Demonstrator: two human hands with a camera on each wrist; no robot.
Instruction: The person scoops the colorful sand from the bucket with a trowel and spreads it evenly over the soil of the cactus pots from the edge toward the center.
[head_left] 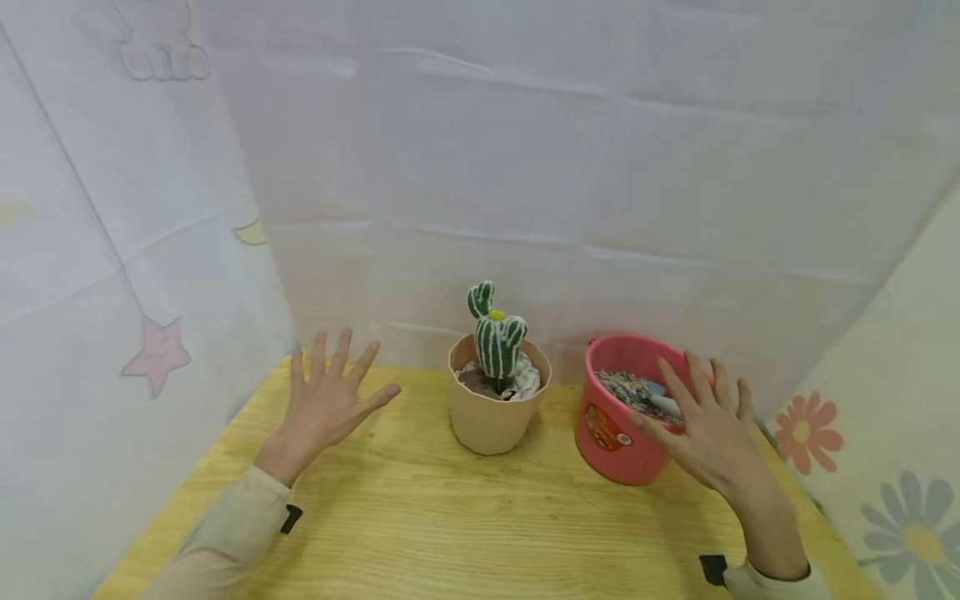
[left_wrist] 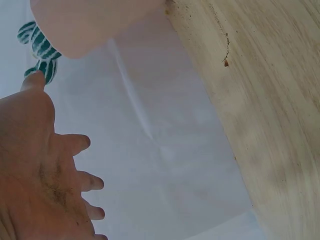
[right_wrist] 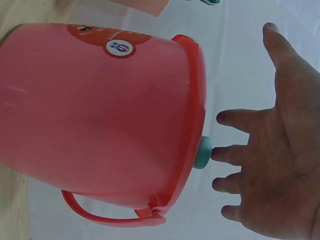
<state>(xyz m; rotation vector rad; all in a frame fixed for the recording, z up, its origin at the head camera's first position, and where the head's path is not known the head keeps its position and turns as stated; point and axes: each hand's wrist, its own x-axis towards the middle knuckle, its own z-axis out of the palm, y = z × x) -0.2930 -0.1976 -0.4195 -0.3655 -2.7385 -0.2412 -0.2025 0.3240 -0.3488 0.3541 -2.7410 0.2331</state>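
My left hand [head_left: 324, 406] is spread wide above the left part of the table, holding nothing. Dark dirt marks its palm in the left wrist view. Over the right side of a pink bucket [head_left: 611, 442], my right hand [head_left: 712, 429] has its fingers fanned out, also holding nothing. Inside the bucket lies multicoloured grit [head_left: 626, 387] with a small scoop [head_left: 663, 406] stuck in it; the right hand partly hides this. Between the hands stands a beige pot [head_left: 487, 425] with a green knitted cactus [head_left: 497, 346] upright in it, brown soil and crumpled white material around its base.
The yellow wooden table [head_left: 450, 533] has a few dark crumbs [left_wrist: 226, 63] on it. Pale cloth [head_left: 480, 167] hangs behind and at both sides, close to the table's edges. The bucket's handle [right_wrist: 100, 217] hangs down on its outer side.
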